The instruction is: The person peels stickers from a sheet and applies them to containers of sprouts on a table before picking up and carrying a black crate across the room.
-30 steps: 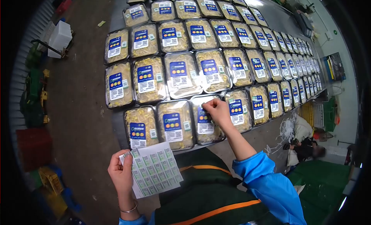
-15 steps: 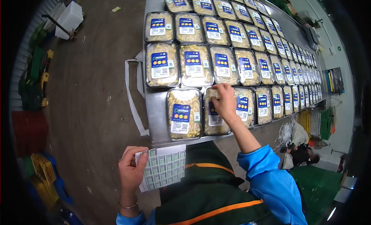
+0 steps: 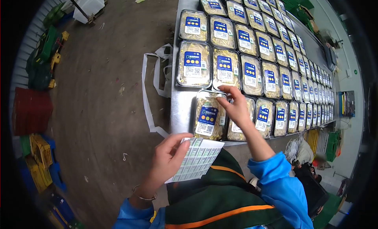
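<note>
My left hand (image 3: 167,158) pinches a sheet of small green-and-white stickers (image 3: 199,160) between thumb and fingers, low in front of the table's near edge. Over the front row of clear-lidded food trays, my right hand (image 3: 238,111) hovers with thumb and forefinger apart. Its fingertips are by the upper right corner of the leftmost front tray (image 3: 207,120). That tray bears a blue-and-white label and a small green sticker at its right side. The second front tray (image 3: 236,132) is partly covered by my right hand.
Many more labelled trays (image 3: 194,64) stand in rows along the metal table (image 3: 182,107). White straps (image 3: 146,99) hang off its left edge. Crates (image 3: 41,150) line the floor at left. Another person (image 3: 309,178) is low down beyond the table at right.
My right hand has lifted off the second front tray and moved towards the leftmost one, fingers opening. My left hand has brought the sticker sheet nearer the table. The view has shifted left.
</note>
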Motion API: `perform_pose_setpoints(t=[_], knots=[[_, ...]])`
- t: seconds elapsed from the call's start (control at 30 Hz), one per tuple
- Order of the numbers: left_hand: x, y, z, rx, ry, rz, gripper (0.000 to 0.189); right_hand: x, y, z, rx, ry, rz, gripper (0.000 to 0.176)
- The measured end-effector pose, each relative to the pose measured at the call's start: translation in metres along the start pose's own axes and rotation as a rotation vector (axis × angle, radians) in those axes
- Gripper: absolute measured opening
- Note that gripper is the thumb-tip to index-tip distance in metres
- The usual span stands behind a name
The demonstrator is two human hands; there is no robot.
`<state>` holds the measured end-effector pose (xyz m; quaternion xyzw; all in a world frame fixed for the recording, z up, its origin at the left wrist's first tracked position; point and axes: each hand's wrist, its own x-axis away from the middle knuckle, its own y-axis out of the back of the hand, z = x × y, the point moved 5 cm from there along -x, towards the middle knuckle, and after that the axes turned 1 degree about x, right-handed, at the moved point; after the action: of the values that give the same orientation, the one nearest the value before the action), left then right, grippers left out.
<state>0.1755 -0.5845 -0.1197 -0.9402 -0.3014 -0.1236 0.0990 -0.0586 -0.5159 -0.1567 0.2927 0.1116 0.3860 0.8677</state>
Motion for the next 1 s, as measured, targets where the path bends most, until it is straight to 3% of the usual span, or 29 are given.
perform_pose_setpoints(t=[0.07,0.13,0.2,0.33,0.4,0.47,0.5,0.53,0.6,0.67,0.73,0.77,0.8,0.87,0.9,0.97,1.0], knots=[[-0.012,-0.012,-0.008,-0.004,-0.006,0.024,0.019,0.019,0.005,0.049,-0.423,-0.165,0.454,0.022],[-0.025,-0.025,-0.016,-0.038,-0.048,0.055,0.018,0.039,0.015,0.083,-0.246,0.205,0.510,0.018],[-0.036,-0.039,-0.019,-0.087,-0.101,0.064,0.018,0.041,0.029,0.089,-0.035,0.305,0.441,0.016],[-0.059,-0.064,-0.032,-0.308,-0.044,0.016,0.018,0.043,0.056,0.069,0.059,0.486,0.247,0.013],[-0.074,-0.077,-0.029,-0.318,0.004,0.009,0.017,0.042,0.073,0.062,-0.061,0.536,0.212,0.013],[-0.094,-0.079,-0.022,-0.175,0.083,-0.088,0.017,0.028,0.108,0.041,-0.178,0.472,0.091,0.011],[-0.103,-0.078,-0.028,-0.262,-0.027,-0.141,0.017,0.011,0.132,0.004,-0.228,0.205,-0.081,0.008],[-0.107,-0.081,-0.027,-0.026,0.051,-0.167,0.016,-0.013,0.159,-0.045,-0.309,-0.056,-0.325,0.011],[-0.111,-0.087,-0.037,-0.031,0.045,-0.110,0.014,-0.073,0.205,-0.124,-0.503,-0.127,-0.522,0.018],[-0.117,-0.100,-0.041,-0.204,-0.026,-0.093,0.014,-0.105,0.207,-0.183,-0.468,-0.278,-0.487,0.027],[-0.123,-0.110,-0.049,-0.377,-0.110,-0.070,0.014,-0.124,0.186,-0.211,-0.307,-0.261,-0.365,0.031],[-0.124,-0.112,-0.051,-0.436,-0.069,-0.032,0.015,-0.121,0.183,-0.215,-0.002,-0.285,-0.386,0.032],[-0.125,-0.113,-0.051,-0.493,-0.026,0.009,0.015,-0.120,0.187,-0.202,0.167,-0.129,-0.425,0.033],[-0.125,-0.111,-0.050,-0.460,-0.020,-0.002,0.014,-0.124,0.216,-0.205,0.198,-0.058,-0.595,0.033],[-0.123,-0.107,-0.047,-0.422,0.033,-0.033,0.014,-0.123,0.239,-0.220,0.055,-0.085,-0.690,0.025],[-0.121,-0.101,-0.034,-0.192,0.071,-0.026,0.027,-0.121,0.285,-0.256,-0.182,-0.364,-0.630,0.016],[-0.123,-0.105,-0.037,-0.188,0.078,-0.026,0.027,-0.116,0.293,-0.264,-0.306,-0.543,-0.470,0.015]])
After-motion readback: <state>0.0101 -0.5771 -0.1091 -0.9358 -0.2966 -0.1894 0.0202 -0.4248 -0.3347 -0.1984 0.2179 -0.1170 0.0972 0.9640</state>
